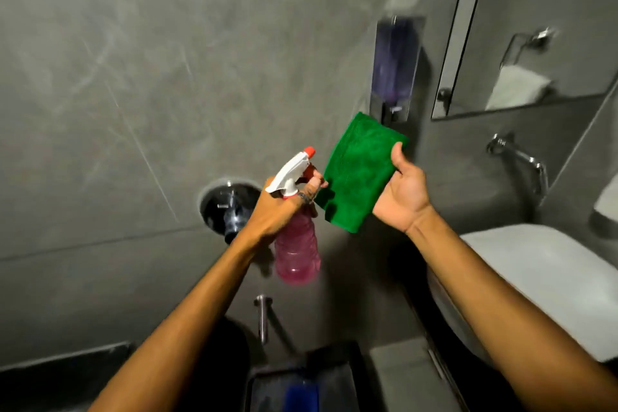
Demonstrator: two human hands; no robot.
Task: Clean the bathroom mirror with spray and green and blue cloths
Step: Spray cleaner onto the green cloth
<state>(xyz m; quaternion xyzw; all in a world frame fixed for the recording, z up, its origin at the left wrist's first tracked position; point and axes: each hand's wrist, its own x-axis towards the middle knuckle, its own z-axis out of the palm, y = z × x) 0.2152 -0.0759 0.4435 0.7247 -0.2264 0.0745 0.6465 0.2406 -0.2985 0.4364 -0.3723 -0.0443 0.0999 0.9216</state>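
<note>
My left hand (279, 209) grips a spray bottle (296, 251) of pink liquid by its neck, and a finger rests on the red trigger of the white spray head. The nozzle points toward the folded green cloth (356, 174). My right hand (403, 192) holds that cloth from below, thumb pressed on its right edge. The mirror (548, 10) hangs on the wall at the upper right, away from both hands. Something blue (301, 395) lies in a dark container at the bottom; whether it is the blue cloth I cannot tell.
A soap dispenser (396, 67) is fixed to the grey wall left of the mirror. A chrome tap (516, 154) juts out above the white basin (548, 281) on the right. A round chrome fitting (227, 204) sits on the wall behind my left hand.
</note>
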